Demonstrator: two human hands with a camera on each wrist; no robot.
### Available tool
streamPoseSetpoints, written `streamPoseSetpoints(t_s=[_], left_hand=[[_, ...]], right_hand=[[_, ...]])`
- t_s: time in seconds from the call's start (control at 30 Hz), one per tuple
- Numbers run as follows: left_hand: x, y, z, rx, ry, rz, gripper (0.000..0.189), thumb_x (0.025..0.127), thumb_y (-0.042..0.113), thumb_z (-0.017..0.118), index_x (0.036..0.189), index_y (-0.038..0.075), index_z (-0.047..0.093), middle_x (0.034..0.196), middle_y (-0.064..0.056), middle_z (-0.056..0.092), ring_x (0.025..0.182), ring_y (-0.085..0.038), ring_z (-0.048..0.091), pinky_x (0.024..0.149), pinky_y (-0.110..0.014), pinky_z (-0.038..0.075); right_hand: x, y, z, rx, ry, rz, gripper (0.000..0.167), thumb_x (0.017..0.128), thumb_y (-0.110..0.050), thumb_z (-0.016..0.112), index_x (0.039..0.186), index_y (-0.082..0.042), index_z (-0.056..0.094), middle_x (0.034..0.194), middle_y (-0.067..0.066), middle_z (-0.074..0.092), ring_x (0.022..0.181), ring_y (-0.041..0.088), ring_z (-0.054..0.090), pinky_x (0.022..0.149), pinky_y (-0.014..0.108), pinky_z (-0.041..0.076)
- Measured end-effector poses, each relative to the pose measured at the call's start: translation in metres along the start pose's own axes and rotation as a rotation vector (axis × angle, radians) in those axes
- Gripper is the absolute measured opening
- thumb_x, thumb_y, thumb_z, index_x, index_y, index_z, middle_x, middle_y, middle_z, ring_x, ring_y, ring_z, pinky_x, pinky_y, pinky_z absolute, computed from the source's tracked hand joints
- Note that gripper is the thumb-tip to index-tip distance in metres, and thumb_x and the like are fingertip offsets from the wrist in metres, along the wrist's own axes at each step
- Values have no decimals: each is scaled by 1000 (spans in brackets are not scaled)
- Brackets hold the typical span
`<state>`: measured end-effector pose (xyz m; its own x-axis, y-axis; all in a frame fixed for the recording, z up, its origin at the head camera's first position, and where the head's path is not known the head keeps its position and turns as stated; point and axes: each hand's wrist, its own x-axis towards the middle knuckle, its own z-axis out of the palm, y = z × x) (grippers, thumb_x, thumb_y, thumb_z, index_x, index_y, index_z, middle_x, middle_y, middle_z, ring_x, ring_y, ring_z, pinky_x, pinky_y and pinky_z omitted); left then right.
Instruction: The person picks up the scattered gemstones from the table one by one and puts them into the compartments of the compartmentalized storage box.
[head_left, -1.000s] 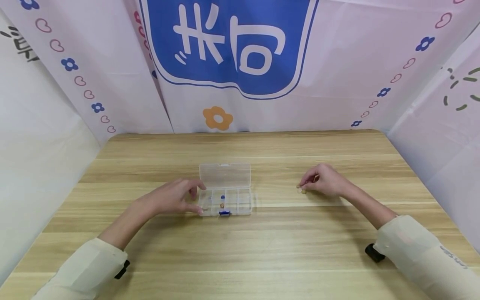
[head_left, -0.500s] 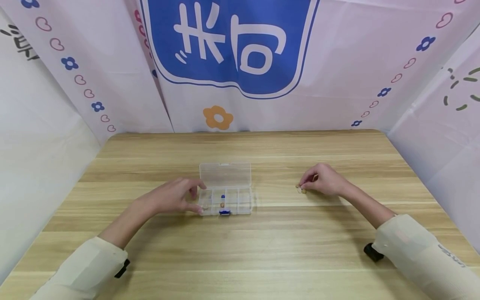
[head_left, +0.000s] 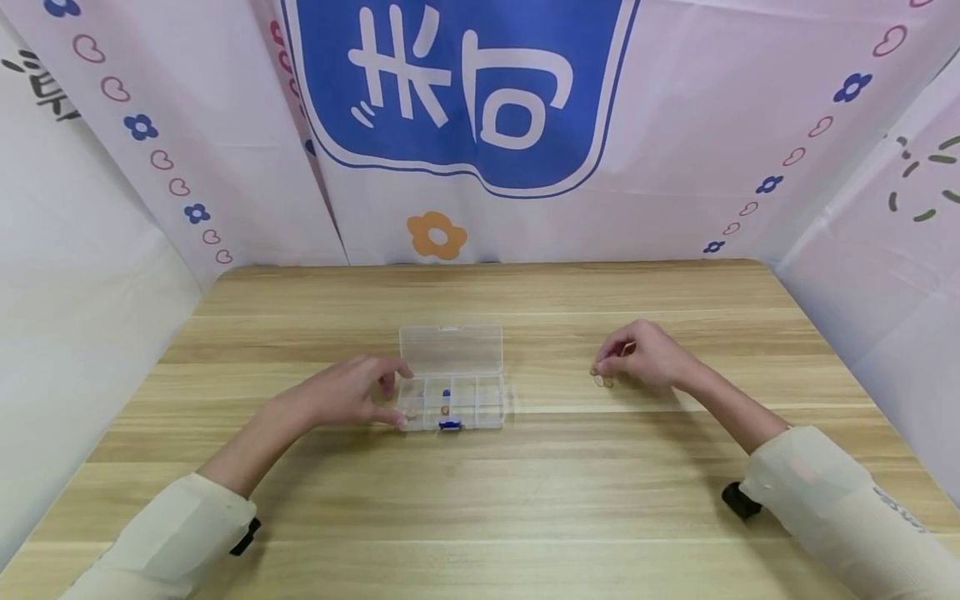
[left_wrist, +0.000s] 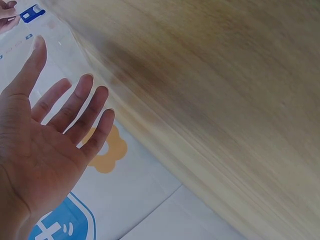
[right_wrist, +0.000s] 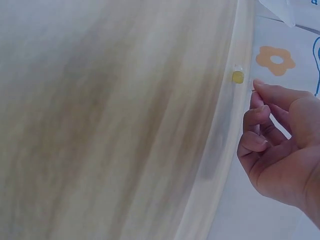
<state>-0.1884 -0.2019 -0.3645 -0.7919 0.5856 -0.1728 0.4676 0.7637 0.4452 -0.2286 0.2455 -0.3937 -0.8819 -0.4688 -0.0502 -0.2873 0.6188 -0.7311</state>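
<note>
In the head view, a clear plastic compartment box with a blue latch lies with its lid raised at the back. A small blue piece and a small orange-brown piece sit in its second column. My left hand rests at the box's left side, thumb and forefinger spread at its corners; the left wrist view shows its fingers extended. To the right, my right hand pinches a small brownish bead-like piece between thumb and forefinger. Beside it on the table lie a clear piece and a yellow piece.
The wooden table carries the box left of centre and the small pieces to its right. Behind its far edge hangs a printed white cloth, with more white cloth at the sides. A black strap shows under the right sleeve.
My right hand has risen slightly and shifted a little left, the brownish piece moving with its fingertips. The left hand and the box have stayed put.
</note>
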Motion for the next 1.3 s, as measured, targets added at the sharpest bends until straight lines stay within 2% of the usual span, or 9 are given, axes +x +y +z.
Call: streamPoseSetpoints(t_s=[0.2, 0.53, 1.0, 1.3], left_hand=[[0, 0, 0, -2, -3, -9, 61, 84, 37, 88, 127, 1, 65, 95, -1, 66, 88, -18, 61, 80, -38, 52], [0, 0, 1, -3, -1, -12, 60, 83, 36, 88, 126, 0, 66, 95, -2, 67, 87, -18, 62, 79, -38, 53], [0, -1, 1, -6, -8, -9, 61, 84, 37, 88, 127, 0, 65, 95, -2, 66, 88, -18, 62, 79, -38, 53], [0, 0, 0, -12, -4, 10, 59, 84, 35, 88, 126, -1, 65, 94, -1, 66, 87, -18, 61, 79, -37, 52]], right_hand=[[2, -1, 0, 8, 13, -25, 5, 95, -4, 74, 94, -2, 78, 90, 6, 77, 79, 20, 64, 68, 25, 50], [3, -8, 4, 34, 7, -22, 7, 94, -7, 76, 96, 0, 77, 92, 8, 75, 81, 21, 64, 70, 23, 51], [11, -11, 11, 103, -21, -14, 8, 98, -3, 70, 99, 5, 72, 90, 15, 69, 75, 22, 65, 62, 27, 53], [16, -17, 14, 87, -14, -25, 7, 98, -3, 70, 98, 4, 73, 85, 15, 68, 65, 21, 60, 56, 25, 49]])
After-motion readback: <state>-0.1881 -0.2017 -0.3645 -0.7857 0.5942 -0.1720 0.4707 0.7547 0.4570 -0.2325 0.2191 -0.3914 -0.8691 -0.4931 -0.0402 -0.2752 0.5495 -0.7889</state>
